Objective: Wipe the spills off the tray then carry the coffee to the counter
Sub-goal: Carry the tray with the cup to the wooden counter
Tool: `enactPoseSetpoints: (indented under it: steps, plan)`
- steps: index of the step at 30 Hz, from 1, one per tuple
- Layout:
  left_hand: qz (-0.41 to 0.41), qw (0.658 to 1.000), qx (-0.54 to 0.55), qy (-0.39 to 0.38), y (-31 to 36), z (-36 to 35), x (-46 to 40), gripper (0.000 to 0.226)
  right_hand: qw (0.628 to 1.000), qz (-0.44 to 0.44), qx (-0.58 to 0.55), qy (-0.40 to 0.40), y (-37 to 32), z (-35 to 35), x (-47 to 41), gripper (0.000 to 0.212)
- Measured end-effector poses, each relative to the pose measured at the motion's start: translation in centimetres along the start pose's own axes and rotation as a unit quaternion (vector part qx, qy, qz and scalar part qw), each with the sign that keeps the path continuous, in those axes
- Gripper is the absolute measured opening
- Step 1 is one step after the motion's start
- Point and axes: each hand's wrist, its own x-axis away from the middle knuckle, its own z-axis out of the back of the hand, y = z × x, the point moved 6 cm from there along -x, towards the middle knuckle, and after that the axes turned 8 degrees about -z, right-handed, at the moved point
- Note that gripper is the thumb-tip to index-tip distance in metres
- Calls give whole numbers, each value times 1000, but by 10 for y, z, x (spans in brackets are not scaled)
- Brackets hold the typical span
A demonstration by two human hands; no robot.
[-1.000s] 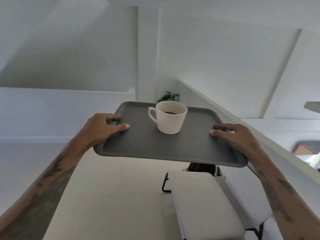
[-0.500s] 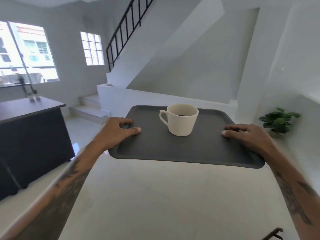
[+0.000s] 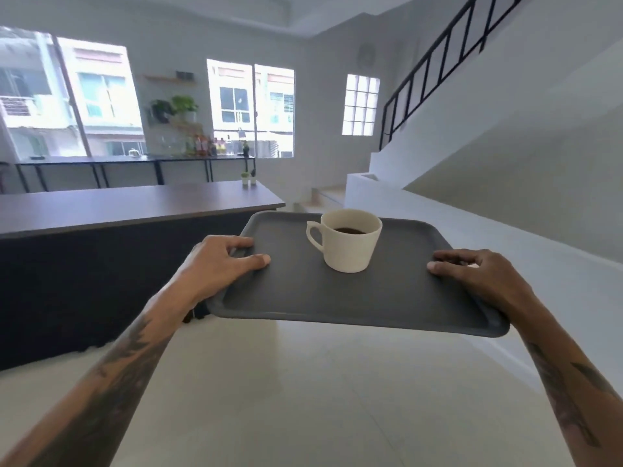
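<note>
Gripping the stiff dark grey plastic tray [image 3: 337,298] at its short edges, left hand [image 3: 215,264] and right hand [image 3: 478,278] each clamping the rim. Carrying the loose, probably fragile cream ceramic cup [image 3: 349,242] of coffee near the far edge, likely sliding or slopping if tilting.

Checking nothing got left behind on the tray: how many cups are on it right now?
1. A single white cup with coffee stands on the far middle of the grey tray, between the left hand and right hand gripping its sides. Nothing hides another.
</note>
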Motion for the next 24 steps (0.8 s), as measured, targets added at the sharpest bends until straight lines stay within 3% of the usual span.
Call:
enactPoseSetpoints:
  steps: [6,13,24]
  plan:
    - [64,995,-33,71,-87,143,35,63,994,80,-11,-79,-123,-136,-10,34]
    - [149,966,-100,184,-178,323,110,61,963,176,-48,-196,-288,-323,9,36]
    - [281,867,-190,365,-289,521,231,59,860,332,-93,-377,-536,-599,79,38]
